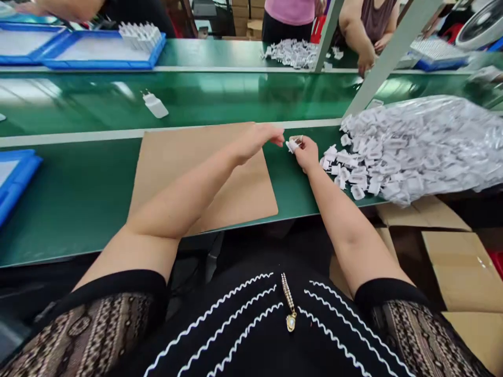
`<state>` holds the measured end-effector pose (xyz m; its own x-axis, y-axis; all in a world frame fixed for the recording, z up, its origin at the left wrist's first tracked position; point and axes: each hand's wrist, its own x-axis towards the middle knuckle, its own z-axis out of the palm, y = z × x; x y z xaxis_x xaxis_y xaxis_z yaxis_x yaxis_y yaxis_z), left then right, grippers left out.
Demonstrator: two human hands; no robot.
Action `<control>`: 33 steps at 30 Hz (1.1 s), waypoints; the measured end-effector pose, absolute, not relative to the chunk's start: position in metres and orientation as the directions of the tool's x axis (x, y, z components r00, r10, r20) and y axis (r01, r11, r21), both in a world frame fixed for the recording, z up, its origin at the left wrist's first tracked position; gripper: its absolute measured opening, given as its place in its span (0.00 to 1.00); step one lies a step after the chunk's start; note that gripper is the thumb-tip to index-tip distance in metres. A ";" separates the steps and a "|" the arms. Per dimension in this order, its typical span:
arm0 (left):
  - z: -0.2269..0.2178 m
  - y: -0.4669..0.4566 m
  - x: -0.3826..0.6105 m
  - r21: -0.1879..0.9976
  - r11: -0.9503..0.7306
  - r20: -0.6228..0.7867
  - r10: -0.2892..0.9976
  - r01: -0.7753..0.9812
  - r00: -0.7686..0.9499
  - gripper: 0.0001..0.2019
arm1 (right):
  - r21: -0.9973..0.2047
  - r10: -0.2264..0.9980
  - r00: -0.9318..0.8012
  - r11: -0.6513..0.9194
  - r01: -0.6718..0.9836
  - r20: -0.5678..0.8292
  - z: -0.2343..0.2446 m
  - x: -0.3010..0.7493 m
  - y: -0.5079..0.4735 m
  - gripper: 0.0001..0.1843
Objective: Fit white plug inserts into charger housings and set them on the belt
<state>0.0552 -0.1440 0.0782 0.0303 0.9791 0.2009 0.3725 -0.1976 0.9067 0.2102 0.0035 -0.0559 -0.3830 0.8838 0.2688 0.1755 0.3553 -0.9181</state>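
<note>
My right hand (pixel 305 153) is closed on a small white wrapped charger piece (pixel 293 144), held just above the green table. My left hand (pixel 260 140) reaches across toward it, with the fingers bent and pinched near the piece's tip; whether they hold anything I cannot make out. Both hands hover at the right edge of a brown cardboard sheet (pixel 188 167). A big heap of white plastic-wrapped pieces (pixel 416 149) lies immediately right of my right hand.
A single white charger (pixel 155 104) lies on the green conveyor belt (pixel 220 99). Blue trays (pixel 98 50) stand far left, another blue tray (pixel 13 178) sits at my left. Other people work across the belt beside a white pile (pixel 293 52). Cardboard boxes (pixel 459 262) stand lower right.
</note>
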 end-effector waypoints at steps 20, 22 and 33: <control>-0.020 -0.178 0.010 0.617 0.157 0.292 0.865 0.771 -0.409 0.11 | -0.879 0.880 -0.298 0.435 0.198 0.368 -0.035 0.229 -0.007 0.27; -0.023 -0.176 0.008 0.614 0.146 0.308 0.860 0.776 -0.406 0.09 | -0.883 0.879 -0.310 0.431 0.188 0.363 -0.036 0.229 -0.003 0.28; -0.030 -0.175 0.002 0.622 0.094 0.317 0.877 0.777 -0.360 0.11 | -0.874 0.893 -0.374 0.375 0.310 0.250 -0.054 0.236 0.017 0.33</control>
<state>0.0021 -0.1746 -0.0299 -0.3603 0.8773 0.3171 0.7770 0.0942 0.6224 0.2360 0.0168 -0.0543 -0.3744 0.8929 0.2501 0.3101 0.3748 -0.8737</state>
